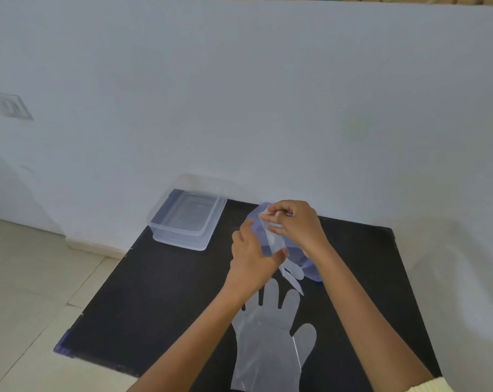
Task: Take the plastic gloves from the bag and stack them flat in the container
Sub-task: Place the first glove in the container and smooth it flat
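Hands meet over the black table: the left hand holds the clear bluish plastic bag in a closed grip, and the right hand pinches thin plastic at its mouth. A flat transparent plastic glove lies at 6 o'clock. The clear rectangular plastic container sits at 10 o'clock.

We find no text, label, brand, number or sign that can be read anywhere in this view; nothing printed shows on any surface we can see.
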